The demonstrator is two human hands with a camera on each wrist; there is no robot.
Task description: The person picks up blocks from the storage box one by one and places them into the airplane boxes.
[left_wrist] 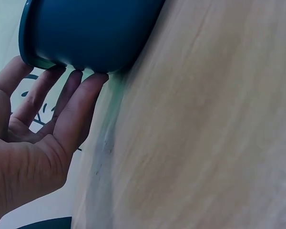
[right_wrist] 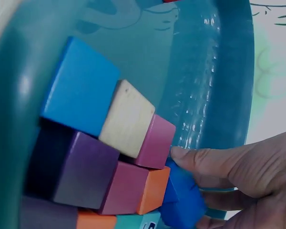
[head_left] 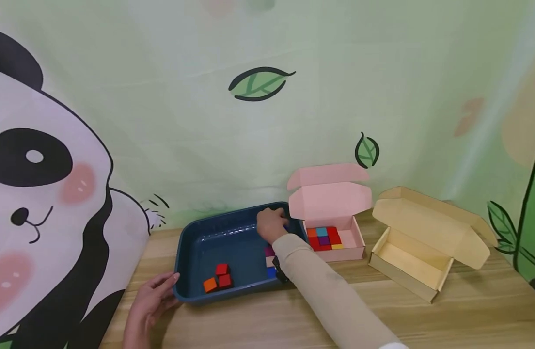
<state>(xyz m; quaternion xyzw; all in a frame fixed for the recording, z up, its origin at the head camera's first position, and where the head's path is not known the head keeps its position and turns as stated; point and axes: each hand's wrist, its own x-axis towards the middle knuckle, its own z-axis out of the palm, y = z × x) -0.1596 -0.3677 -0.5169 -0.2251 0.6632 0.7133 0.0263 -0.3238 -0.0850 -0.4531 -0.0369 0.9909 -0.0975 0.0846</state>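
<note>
A dark blue tray (head_left: pixel 245 252) lies on the table. My left hand (head_left: pixel 151 298) is at its near left corner; in the left wrist view, slightly bent fingers (left_wrist: pixel 69 100) touch the outer wall just below the rim. My right hand (head_left: pixel 272 224) is inside the tray at the far right corner. Thumb and fingers pinch a blue block (right_wrist: pixel 187 207) there, partly hidden by the fingers. Beside it sit packed coloured blocks: a lighter blue one (right_wrist: pixel 81 88), a cream one (right_wrist: pixel 127 119), a pink one (right_wrist: pixel 156 142) and an orange one (right_wrist: pixel 154 190). Two red blocks (head_left: pixel 225 281) and an orange block (head_left: pixel 210 285) lie at the tray's near left.
To the tray's right stands a pink cardboard box (head_left: pixel 352 240), lid raised, with several red, blue, purple and yellow blocks inside. Farther right is a kraft cardboard box (head_left: pixel 402 276) with its lid open. A printed cloth backdrop (head_left: pixel 184 121) hangs behind the wooden table (head_left: pixel 250 325).
</note>
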